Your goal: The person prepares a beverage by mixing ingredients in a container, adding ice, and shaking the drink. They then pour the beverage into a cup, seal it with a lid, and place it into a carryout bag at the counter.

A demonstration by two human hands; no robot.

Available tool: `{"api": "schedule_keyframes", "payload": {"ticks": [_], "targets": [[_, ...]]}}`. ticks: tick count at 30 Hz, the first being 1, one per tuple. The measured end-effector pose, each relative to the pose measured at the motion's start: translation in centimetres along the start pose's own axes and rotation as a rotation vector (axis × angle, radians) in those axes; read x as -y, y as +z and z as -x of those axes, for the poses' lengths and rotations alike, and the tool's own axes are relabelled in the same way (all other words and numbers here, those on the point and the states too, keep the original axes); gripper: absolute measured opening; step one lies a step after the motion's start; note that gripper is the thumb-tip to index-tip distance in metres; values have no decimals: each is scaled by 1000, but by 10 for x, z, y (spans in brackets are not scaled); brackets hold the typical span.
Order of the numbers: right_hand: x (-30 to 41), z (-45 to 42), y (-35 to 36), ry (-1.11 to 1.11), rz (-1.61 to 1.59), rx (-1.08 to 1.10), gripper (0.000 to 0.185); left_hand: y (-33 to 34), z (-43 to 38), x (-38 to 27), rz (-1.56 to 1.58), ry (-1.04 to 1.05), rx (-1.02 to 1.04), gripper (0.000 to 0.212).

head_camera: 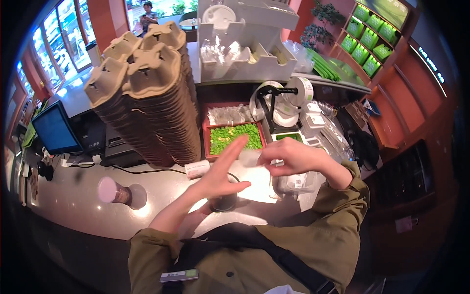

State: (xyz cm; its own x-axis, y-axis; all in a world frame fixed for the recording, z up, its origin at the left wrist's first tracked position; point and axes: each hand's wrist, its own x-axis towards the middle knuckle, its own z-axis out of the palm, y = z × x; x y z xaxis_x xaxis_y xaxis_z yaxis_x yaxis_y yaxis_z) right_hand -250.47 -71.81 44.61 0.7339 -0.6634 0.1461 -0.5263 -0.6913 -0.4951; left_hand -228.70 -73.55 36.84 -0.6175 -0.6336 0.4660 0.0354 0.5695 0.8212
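Observation:
My left hand [216,176] is raised over the counter, palm turned inward, fingers and thumb apart, with nothing in it. Below it stands a dark cup [223,203], partly hidden by the hand. My right hand [292,157] pinches a small whitish piece [249,158] between thumb and fingers; it is blurred, perhaps a label. Just beyond both hands lies a red tray [206,141] filled with small green pieces [235,135]. A second cup with a pale pink top [109,189] stands apart on the left.
Tall stacks of moulded-pulp cup carriers [158,110] rise behind my left hand. A black label-roll holder [273,106], wrapped packets [293,183] and white boxes [312,119] crowd the right. A monitor [57,128] stands far left, a small printed box [197,169] nearer. A person [148,16] sits beyond.

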Motion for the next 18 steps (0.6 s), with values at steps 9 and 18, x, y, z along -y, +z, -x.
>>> {"api": "schedule_keyframes", "payload": {"ticks": [9,18], "targets": [[-46,-163,-64,211,951,-682,43,-34,75,-3,-160,-281,-480,18],[-153,-187,-111,568,610,-349,71,-84,201,2,-609,-259,-508,8]]}}
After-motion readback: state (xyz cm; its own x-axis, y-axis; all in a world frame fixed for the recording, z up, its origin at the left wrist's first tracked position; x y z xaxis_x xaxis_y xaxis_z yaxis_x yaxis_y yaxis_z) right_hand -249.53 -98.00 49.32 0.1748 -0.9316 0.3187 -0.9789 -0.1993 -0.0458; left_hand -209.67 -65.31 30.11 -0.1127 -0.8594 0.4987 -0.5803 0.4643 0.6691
